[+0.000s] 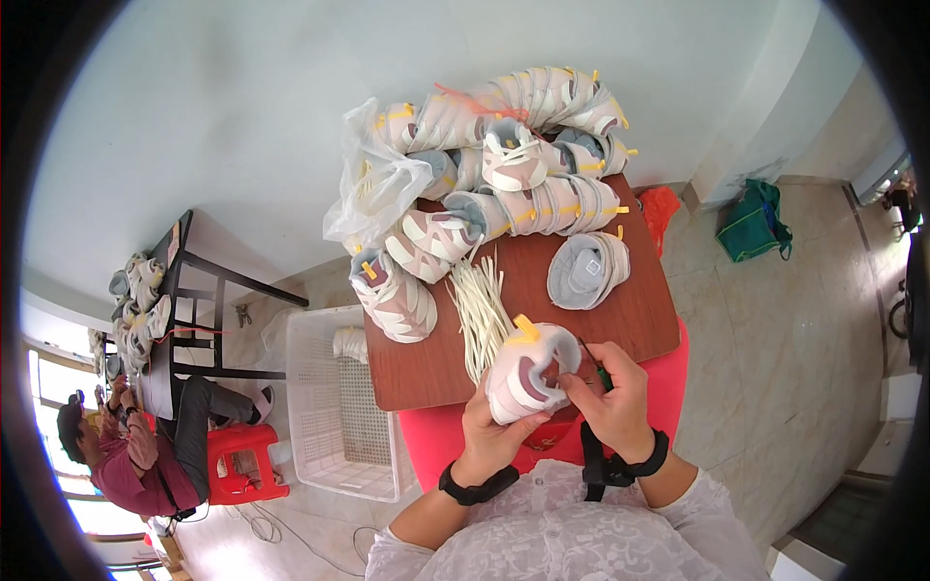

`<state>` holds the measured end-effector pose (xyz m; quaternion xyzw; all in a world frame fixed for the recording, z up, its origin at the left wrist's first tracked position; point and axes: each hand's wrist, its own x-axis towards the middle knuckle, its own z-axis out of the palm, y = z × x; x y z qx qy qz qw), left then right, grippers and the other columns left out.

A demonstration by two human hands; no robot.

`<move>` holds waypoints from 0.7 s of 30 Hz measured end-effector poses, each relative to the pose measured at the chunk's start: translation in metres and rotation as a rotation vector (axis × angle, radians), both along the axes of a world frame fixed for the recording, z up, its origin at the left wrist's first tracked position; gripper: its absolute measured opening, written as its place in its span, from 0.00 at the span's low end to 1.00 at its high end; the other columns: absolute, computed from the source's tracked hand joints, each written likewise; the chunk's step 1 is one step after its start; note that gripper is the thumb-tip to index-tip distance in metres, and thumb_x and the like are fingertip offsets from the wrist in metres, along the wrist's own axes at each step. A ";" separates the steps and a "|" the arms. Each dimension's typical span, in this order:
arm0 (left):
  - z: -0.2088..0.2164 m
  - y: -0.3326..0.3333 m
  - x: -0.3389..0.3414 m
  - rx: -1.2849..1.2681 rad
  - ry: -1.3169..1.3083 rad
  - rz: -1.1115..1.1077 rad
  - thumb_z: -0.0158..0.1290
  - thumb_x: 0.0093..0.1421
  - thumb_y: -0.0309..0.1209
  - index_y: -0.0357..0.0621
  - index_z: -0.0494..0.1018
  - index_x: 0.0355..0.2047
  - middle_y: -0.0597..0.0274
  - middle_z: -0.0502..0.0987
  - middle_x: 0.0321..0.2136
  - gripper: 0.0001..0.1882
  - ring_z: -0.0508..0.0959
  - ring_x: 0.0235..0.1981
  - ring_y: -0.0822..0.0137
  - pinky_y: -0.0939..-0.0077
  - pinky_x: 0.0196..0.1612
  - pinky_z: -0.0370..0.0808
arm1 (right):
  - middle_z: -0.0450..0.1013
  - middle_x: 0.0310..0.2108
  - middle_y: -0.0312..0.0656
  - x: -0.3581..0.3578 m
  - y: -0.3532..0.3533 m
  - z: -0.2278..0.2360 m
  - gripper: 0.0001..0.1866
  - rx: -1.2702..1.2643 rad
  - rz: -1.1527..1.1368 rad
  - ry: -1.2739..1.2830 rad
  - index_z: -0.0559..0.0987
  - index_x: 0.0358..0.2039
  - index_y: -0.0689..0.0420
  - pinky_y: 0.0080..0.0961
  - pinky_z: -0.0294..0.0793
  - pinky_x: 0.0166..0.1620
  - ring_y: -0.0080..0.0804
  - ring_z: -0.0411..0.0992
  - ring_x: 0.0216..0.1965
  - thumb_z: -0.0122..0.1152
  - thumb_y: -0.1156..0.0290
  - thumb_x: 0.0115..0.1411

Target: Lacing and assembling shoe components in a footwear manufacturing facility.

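Observation:
Just past the near table edge, my left hand (492,434) is closed around a pale pink and white shoe upper (513,389) with a yellow heel tab. My right hand (625,412) is closed too, its thumb and fingers at the shoe upper's opening. From that hand sticks out a slim tool with a green and black handle (604,376); its tip is hard to make out. A bundle of cream shoelaces (479,315) lies on the table beside the shoe upper. Right of the laces stands a single shoe upper (587,273) with a grey lining.
Rows of nested shoe uppers (552,205) fill the far part of the brown table (641,320), beside a clear plastic bag (373,189). A white crate (310,426) stands at the left. Beyond it a person (136,474) sits at another table. A green bag (751,223) lies at right.

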<state>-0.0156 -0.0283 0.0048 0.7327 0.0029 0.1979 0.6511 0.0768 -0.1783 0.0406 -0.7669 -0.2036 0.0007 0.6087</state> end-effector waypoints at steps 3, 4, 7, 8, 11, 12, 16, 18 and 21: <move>-0.004 -0.001 -0.004 -0.443 0.158 0.017 0.63 0.51 0.24 0.36 0.72 0.46 0.58 0.76 0.43 0.21 0.75 0.44 0.68 0.73 0.48 0.72 | 0.71 0.27 0.39 0.003 -0.003 0.004 0.13 -0.039 0.076 -0.002 0.76 0.36 0.63 0.16 0.63 0.22 0.21 0.67 0.22 0.66 0.76 0.49; -0.007 0.002 -0.003 -0.533 0.182 0.003 0.63 0.52 0.26 0.35 0.69 0.49 0.58 0.75 0.45 0.24 0.74 0.46 0.68 0.72 0.50 0.71 | 0.71 0.27 0.39 0.003 -0.002 0.001 0.12 -0.014 0.075 -0.031 0.77 0.36 0.62 0.17 0.63 0.22 0.22 0.67 0.22 0.65 0.77 0.49; -0.008 0.003 -0.001 -0.630 0.193 -0.001 0.63 0.52 0.27 0.35 0.66 0.52 0.58 0.74 0.47 0.28 0.74 0.47 0.68 0.72 0.52 0.71 | 0.71 0.27 0.39 0.004 -0.003 -0.002 0.11 0.015 0.096 -0.129 0.78 0.36 0.61 0.18 0.64 0.22 0.24 0.68 0.22 0.64 0.78 0.49; -0.008 0.003 -0.001 -0.639 0.192 -0.009 0.63 0.52 0.26 0.35 0.66 0.52 0.58 0.74 0.47 0.28 0.74 0.47 0.68 0.72 0.52 0.71 | 0.71 0.28 0.39 0.004 -0.003 -0.002 0.11 0.020 0.118 -0.197 0.79 0.35 0.60 0.19 0.65 0.22 0.26 0.69 0.22 0.64 0.79 0.49; -0.010 0.004 -0.002 -0.641 0.194 -0.024 0.62 0.52 0.26 0.35 0.66 0.52 0.58 0.74 0.47 0.27 0.74 0.47 0.67 0.72 0.52 0.71 | 0.71 0.28 0.39 0.000 0.002 0.008 0.09 -0.010 0.176 -0.188 0.80 0.33 0.58 0.21 0.68 0.23 0.29 0.70 0.23 0.65 0.79 0.49; -0.011 0.005 -0.002 -0.634 0.195 -0.030 0.62 0.52 0.26 0.35 0.66 0.52 0.58 0.74 0.47 0.27 0.75 0.47 0.67 0.72 0.52 0.71 | 0.71 0.28 0.39 -0.001 0.002 0.008 0.09 -0.010 0.175 -0.189 0.80 0.33 0.58 0.21 0.68 0.23 0.29 0.70 0.23 0.65 0.79 0.49; -0.008 0.004 -0.001 -0.637 0.198 -0.021 0.62 0.52 0.26 0.35 0.66 0.51 0.58 0.74 0.47 0.27 0.75 0.47 0.67 0.72 0.52 0.71 | 0.70 0.28 0.39 0.000 0.003 0.003 0.10 -0.037 0.179 -0.221 0.80 0.32 0.57 0.23 0.69 0.23 0.29 0.71 0.22 0.65 0.80 0.48; -0.008 0.005 0.000 -0.656 0.184 -0.018 0.62 0.52 0.26 0.35 0.67 0.51 0.58 0.75 0.46 0.27 0.75 0.47 0.67 0.71 0.52 0.71 | 0.70 0.28 0.39 0.001 0.002 0.001 0.10 -0.034 0.175 -0.230 0.80 0.32 0.57 0.23 0.70 0.23 0.30 0.71 0.22 0.65 0.80 0.47; -0.008 0.004 0.002 -0.638 0.147 0.000 0.61 0.54 0.26 0.36 0.69 0.48 0.60 0.77 0.43 0.22 0.75 0.43 0.71 0.76 0.47 0.73 | 0.70 0.28 0.38 0.000 0.002 0.001 0.11 -0.037 0.204 -0.285 0.80 0.33 0.56 0.23 0.71 0.23 0.30 0.72 0.23 0.65 0.79 0.46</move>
